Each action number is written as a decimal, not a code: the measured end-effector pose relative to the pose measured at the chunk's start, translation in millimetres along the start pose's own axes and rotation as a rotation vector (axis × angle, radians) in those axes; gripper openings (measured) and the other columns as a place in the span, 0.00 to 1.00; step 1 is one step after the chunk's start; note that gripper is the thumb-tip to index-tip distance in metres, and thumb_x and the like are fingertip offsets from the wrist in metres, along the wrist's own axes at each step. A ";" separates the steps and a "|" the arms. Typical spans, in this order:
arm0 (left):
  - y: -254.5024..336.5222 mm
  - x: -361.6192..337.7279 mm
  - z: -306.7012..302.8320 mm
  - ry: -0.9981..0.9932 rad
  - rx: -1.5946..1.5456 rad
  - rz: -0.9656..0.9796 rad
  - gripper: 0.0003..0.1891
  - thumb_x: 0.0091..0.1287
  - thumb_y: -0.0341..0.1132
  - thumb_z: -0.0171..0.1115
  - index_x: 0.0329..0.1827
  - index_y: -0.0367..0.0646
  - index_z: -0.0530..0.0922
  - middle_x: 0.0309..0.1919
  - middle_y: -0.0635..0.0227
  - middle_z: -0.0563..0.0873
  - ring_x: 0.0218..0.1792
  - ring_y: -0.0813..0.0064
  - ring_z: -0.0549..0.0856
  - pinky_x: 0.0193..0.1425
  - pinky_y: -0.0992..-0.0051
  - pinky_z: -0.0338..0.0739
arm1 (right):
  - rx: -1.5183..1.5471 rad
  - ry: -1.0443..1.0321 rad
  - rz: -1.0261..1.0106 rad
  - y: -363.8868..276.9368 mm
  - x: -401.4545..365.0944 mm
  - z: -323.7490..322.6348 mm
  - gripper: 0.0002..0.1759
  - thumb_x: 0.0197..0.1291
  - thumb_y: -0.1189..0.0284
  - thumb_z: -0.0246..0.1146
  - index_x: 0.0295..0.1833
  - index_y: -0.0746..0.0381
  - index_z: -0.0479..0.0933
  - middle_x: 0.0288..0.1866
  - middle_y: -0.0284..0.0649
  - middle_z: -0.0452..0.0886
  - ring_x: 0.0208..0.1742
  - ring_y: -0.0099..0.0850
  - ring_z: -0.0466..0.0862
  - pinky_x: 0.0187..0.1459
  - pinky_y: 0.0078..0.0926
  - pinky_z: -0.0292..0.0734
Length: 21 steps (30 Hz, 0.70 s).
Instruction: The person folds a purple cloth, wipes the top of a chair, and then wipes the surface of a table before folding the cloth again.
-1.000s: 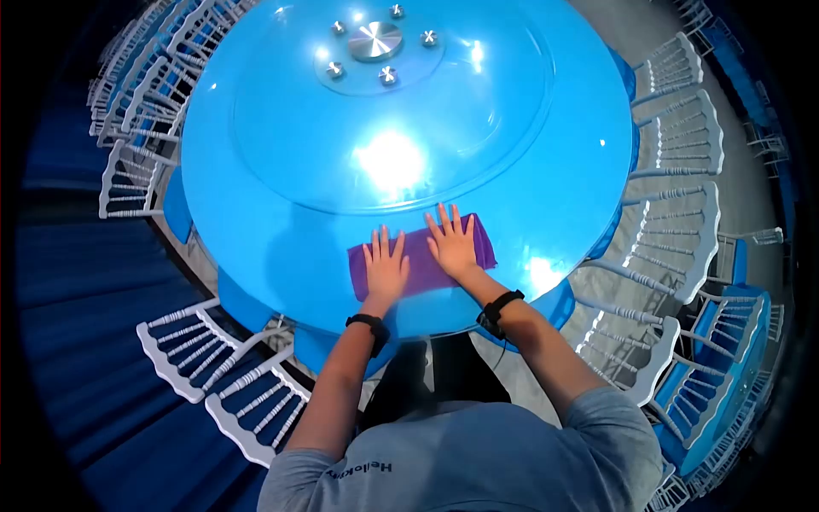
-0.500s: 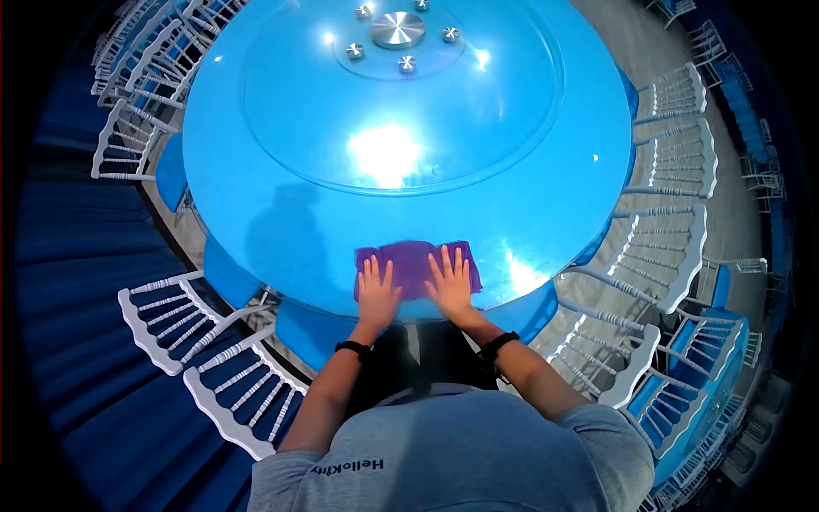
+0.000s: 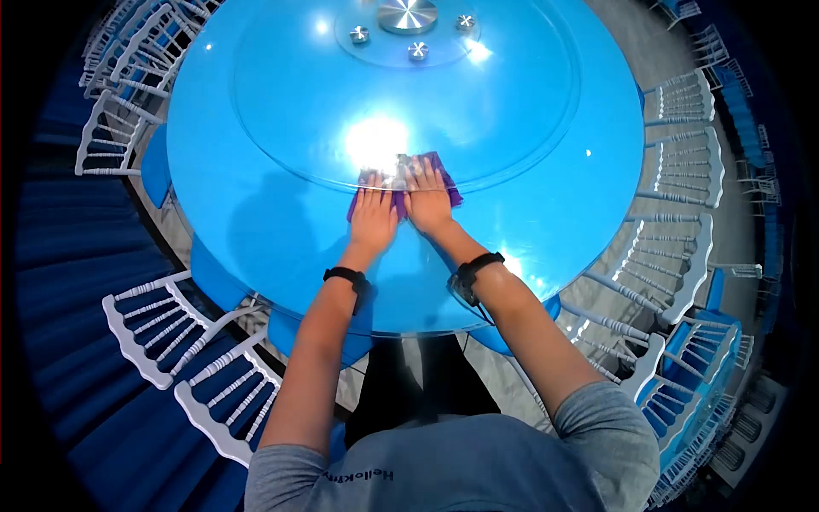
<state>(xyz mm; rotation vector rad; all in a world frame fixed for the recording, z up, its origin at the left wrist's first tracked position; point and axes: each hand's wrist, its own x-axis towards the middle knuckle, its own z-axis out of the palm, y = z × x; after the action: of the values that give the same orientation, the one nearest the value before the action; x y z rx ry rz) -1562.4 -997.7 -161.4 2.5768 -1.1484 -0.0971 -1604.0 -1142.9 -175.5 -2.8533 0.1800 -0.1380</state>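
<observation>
A purple cloth (image 3: 443,175) lies on the round blue table (image 3: 546,222), under both of my hands. My left hand (image 3: 373,218) rests flat on its left part, with the fingers stretched forward. Beside it, my right hand (image 3: 428,205) presses flat on the right part, fingers extended and slightly apart. The two hands are close together. The rim of the clear glass turntable (image 3: 520,160) crosses over my fingers, which appear to reach beneath the glass. Glare hides part of the cloth near the fingertips.
A large metal disc (image 3: 407,14) and several small metal knobs (image 3: 417,51) stand at the turntable's middle. White chairs with blue seats ring the table, including a chair (image 3: 226,418) at near left and a chair (image 3: 674,264) at right. Dark blue drapery (image 3: 77,316) covers the left side.
Both hands have slid forward with the purple cloth, from near the table's front edge to the turntable rim. They have come closer together, and the cloth is more bunched.
</observation>
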 end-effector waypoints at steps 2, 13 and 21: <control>2.9 1.0 1.0 0.039 -0.031 -0.030 0.29 0.63 0.36 0.46 0.67 0.34 0.58 0.69 0.49 0.55 0.70 0.54 0.54 0.72 0.57 0.47 | -0.041 -0.047 -0.008 1.3 0.9 -4.3 0.31 0.57 0.65 0.53 0.67 0.62 0.60 0.72 0.47 0.51 0.72 0.46 0.51 0.69 0.46 0.46; 54.8 -149.6 -4.0 -0.006 -0.141 -0.057 0.32 0.59 0.37 0.54 0.67 0.36 0.59 0.68 0.50 0.58 0.70 0.57 0.55 0.71 0.58 0.49 | 0.042 -0.071 0.020 -59.3 -147.4 -19.0 0.34 0.55 0.66 0.57 0.68 0.63 0.58 0.71 0.50 0.53 0.71 0.50 0.53 0.67 0.49 0.50; 38.8 -222.0 -26.7 -0.206 -0.161 0.082 0.32 0.62 0.40 0.53 0.68 0.39 0.57 0.68 0.51 0.56 0.69 0.54 0.55 0.70 0.58 0.50 | -0.053 -0.257 0.050 -101.0 -203.6 -19.0 0.36 0.56 0.62 0.57 0.69 0.63 0.56 0.72 0.49 0.49 0.72 0.49 0.50 0.68 0.47 0.49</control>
<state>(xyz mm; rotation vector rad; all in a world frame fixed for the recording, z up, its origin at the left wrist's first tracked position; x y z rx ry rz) -1734.9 -852.0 -138.6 2.4179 -1.2603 -0.4264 -1796.2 -1023.9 -144.6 -2.8813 0.2032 0.2458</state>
